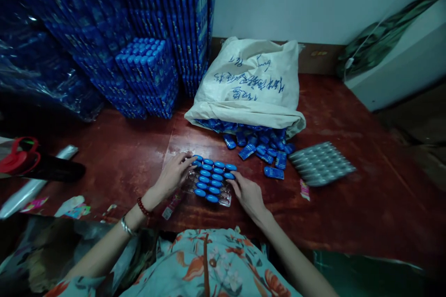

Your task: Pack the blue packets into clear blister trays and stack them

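A clear plastic blister tray (pixel 226 198) lies on the table in front of me, with glossy blue oval pieces (pixel 212 198) sitting in its middle columns and top row. Some of its pockets at the left and right sides hold no blue piece. My left hand (pixel 172 174) is at the tray's upper left corner, fingers closed on a blue oval piece (pixel 197 163). At the right side, my right hand (pixel 249 197) has its thumb and fingers around another blue oval piece (pixel 229 176). Loose blue packets (pixel 273 173) lie beyond the tray.
A white cloth sack (pixel 251 79) with handwriting spills blue packets toward me. Stacked trays (pixel 312 164) lie on the right. Tall stacks of filled blue packs (pixel 149 74) stand at the back left. A black bottle with a red lid (pixel 52 167) lies at the left.
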A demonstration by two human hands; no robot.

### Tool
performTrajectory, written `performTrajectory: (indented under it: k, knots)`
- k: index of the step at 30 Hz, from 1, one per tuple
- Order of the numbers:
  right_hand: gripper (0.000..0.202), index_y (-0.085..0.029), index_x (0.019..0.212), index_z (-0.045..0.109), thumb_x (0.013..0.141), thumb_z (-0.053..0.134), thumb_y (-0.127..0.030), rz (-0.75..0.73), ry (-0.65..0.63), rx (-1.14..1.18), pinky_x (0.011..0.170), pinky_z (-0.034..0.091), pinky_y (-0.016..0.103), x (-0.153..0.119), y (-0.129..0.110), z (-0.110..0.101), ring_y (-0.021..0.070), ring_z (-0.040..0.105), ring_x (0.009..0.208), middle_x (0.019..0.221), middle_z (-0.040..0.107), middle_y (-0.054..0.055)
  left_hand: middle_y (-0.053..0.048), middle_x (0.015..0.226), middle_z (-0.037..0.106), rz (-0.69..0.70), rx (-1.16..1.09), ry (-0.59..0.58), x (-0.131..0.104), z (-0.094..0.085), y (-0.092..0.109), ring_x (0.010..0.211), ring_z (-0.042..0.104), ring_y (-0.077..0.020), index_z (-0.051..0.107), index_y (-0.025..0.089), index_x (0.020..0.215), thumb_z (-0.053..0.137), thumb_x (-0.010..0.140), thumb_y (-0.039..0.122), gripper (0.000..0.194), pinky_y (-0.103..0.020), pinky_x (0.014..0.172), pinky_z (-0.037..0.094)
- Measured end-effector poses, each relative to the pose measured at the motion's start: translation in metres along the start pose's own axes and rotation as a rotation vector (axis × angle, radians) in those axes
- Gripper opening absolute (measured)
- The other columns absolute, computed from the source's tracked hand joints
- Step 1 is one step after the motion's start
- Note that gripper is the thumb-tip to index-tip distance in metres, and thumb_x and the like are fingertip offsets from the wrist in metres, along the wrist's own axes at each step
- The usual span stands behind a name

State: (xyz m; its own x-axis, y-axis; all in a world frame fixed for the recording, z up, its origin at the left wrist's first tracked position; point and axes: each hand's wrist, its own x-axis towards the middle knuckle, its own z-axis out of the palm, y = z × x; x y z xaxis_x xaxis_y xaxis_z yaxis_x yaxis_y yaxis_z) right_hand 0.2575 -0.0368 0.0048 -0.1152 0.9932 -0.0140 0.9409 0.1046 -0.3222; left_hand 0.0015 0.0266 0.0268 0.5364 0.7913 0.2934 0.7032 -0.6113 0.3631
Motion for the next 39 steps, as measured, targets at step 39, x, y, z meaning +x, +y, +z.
performTrajectory:
  k: [39]
  knots:
    - [0.02, -0.02, 0.1, 0.055, 0.087, 0.052, -0.035, 0.057, 0.235, 0.69, 0.077, 0.052, 0.031, -0.03, 0.027, 0.012, 0.0172, 0.063, 0.083, 0.091, 0.065, 0.006, -0.003, 0.09, 0.058, -0.369, -0.346, 0.195, -0.028, -0.02, -0.027, 0.08, 0.058, -0.015, 0.058, 0.018, 0.1, 0.057, 0.084, 0.031, 0.021, -0.027, 0.071, 0.05]
